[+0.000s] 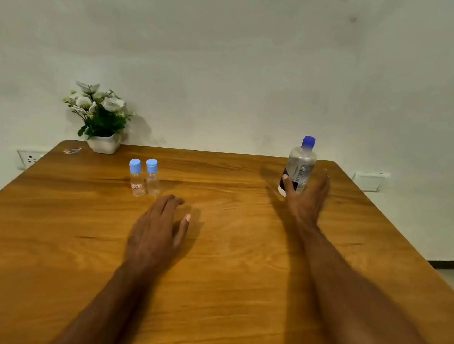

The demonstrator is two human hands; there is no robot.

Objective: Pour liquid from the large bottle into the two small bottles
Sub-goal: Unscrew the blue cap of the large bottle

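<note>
The large clear bottle (301, 161) with a dark blue cap stands at the far right of the wooden table (227, 253), leaning slightly. My right hand (306, 198) wraps its lower part, thumb on the left side and fingers around the right. Two small clear bottles stand side by side at the far left centre, both with light blue caps on: the left one (137, 178) carries a red label, the right one (152, 178) is plain. My left hand (158, 231) hovers palm down just in front of them, fingers spread, holding nothing.
A white pot of artificial flowers (103, 124) sits at the table's far left corner against the wall. A small wrapper (72, 150) lies next to it. Wall sockets (30, 159) sit left of the table and a switch plate (369, 181) to its right.
</note>
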